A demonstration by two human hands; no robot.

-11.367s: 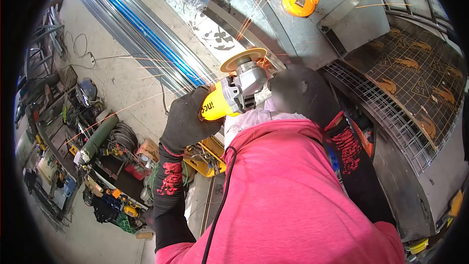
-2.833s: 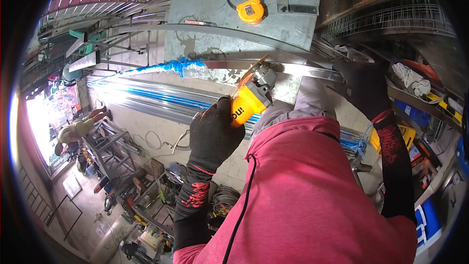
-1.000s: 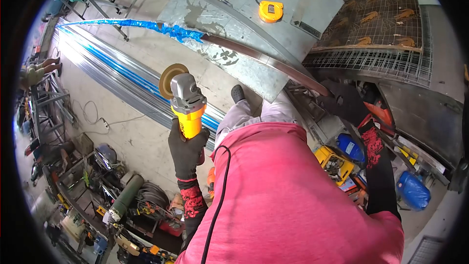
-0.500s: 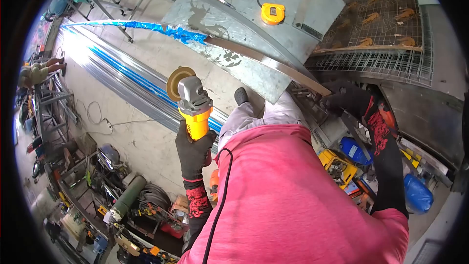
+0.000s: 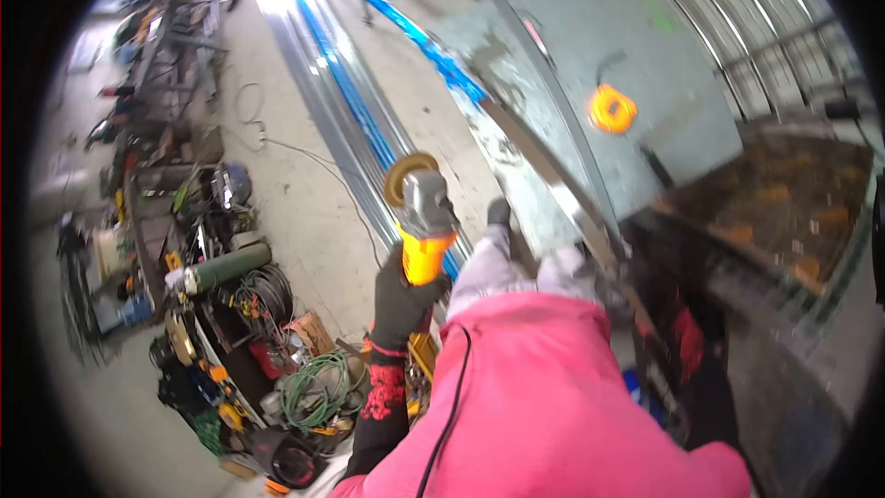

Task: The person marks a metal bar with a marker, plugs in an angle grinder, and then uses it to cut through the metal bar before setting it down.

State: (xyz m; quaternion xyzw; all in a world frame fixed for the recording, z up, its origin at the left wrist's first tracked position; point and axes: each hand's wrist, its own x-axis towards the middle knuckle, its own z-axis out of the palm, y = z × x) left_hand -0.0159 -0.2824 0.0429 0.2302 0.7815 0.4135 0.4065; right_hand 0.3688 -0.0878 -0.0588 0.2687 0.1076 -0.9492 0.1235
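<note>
Left hand [image 5: 403, 302] gripped grinder [image 5: 426, 256]; bar [image 5: 533, 153] slanted far left to near right, nearer right hand [image 5: 656, 278], whose grip I couldn't tell.

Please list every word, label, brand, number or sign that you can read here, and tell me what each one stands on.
No text can be read in this view.
Angle grinder, yellow body: any lettering is too blurred.
Orange tape measure: any label is too blurred.
Thin red-and-white item on the metal sheet: too small and blurred.
Brown board: orange prints, too blurred to make out.
</note>
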